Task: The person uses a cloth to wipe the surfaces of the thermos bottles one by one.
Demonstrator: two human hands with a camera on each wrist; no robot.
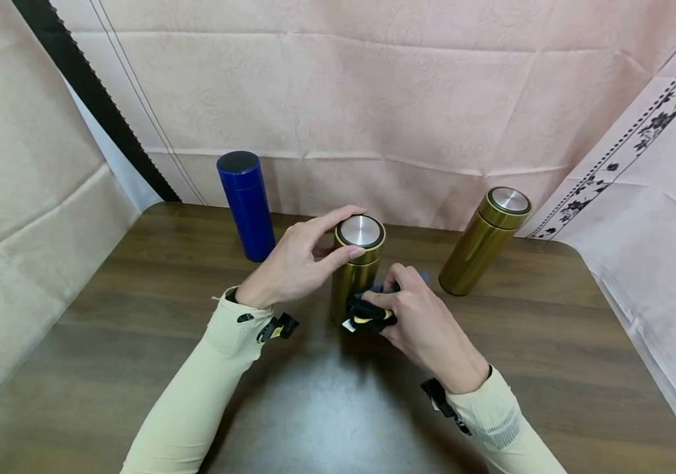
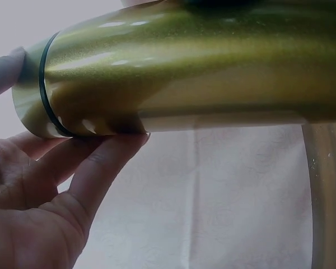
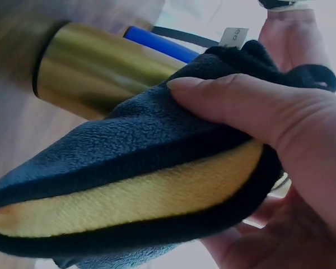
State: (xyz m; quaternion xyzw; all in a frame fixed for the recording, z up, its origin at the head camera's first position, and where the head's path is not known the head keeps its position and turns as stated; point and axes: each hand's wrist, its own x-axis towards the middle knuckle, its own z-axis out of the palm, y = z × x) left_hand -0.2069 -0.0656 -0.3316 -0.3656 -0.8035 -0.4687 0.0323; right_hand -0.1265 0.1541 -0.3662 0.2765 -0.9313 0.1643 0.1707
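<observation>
Three flasks stood on the brown wood-grain tabletop (image 1: 136, 355): one glossy blue cylinder (image 1: 251, 217), one metallic gold cylinder (image 1: 474, 253), and a matching gold flask (image 1: 349, 283) between them. The left hand (image 1: 301, 257) clasped the middle flask's top; the right hand (image 1: 423, 322) pinched one plush blue-grey, yellow-lined cloth (image 3: 129, 120), partly hiding that flask's lower body. Both cream sleeves (image 1: 189, 401) were cropped.
</observation>
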